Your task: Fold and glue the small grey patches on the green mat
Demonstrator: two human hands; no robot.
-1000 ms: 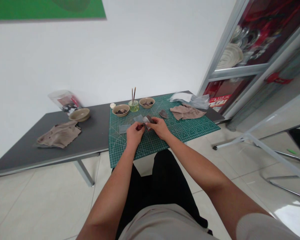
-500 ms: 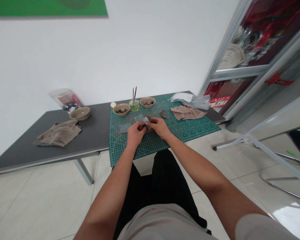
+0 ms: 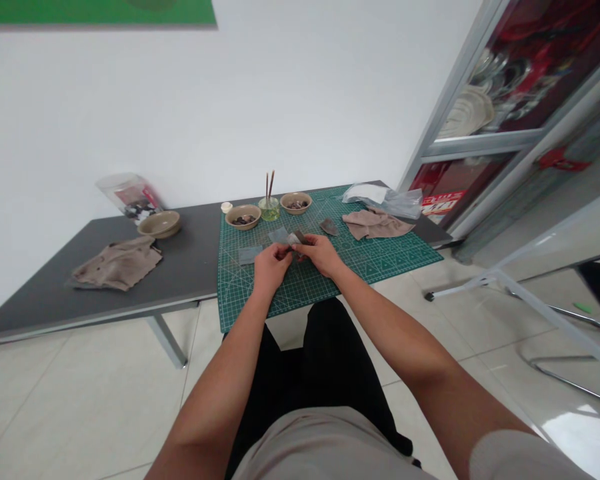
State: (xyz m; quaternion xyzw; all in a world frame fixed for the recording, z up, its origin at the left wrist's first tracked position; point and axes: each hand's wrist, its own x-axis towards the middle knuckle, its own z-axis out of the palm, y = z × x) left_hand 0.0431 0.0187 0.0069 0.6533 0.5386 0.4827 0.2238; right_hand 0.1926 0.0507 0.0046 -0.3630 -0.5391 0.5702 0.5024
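Head view: work appears to be in mid-course. The right hand [image 3: 321,255] has thumb and fingers closed on a small grey-brown piece [image 3: 299,237] above the cutting mat [image 3: 395,257], between the front and back edges of the tabletop [image 3: 190,270]; the left hand [image 3: 271,263] curls beside it, its grip indistinct. The piece is not yet set down. A loose shard [image 3: 329,227] lies rightward; near the back edge, a left bowl [image 3: 245,227] and right bowl [image 3: 296,211] contain dark pieces.
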